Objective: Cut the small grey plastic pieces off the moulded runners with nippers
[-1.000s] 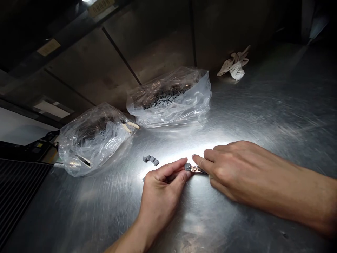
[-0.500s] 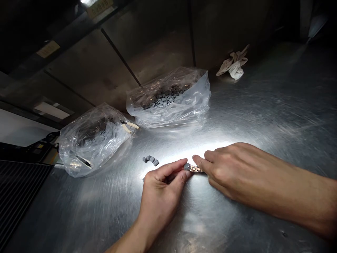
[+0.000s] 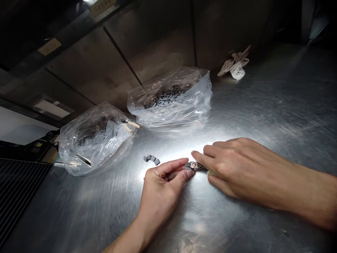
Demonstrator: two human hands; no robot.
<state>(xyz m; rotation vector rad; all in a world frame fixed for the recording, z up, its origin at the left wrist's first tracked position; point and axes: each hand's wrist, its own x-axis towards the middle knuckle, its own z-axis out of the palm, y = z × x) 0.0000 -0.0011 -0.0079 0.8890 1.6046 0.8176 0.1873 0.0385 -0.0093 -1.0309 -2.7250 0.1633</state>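
left hand (image 3: 162,191) pinched block (image 3: 187,166) over worktop (image 3: 263,116), at tool's (image 3: 195,164) tip | right hand (image 3: 229,165) gripped tool | block seemed mid-work | loose blocks (image 3: 157,162) lay nearby, bags (image 3: 179,118) held more; done or left, unclear

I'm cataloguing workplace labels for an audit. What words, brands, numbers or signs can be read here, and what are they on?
None can be read for certain.
Upper beige label: a row of characters, too blurred to read.
Lower beige label: faint marks, too small and blurred to read.
Metal tool in the right hand: no readable text.
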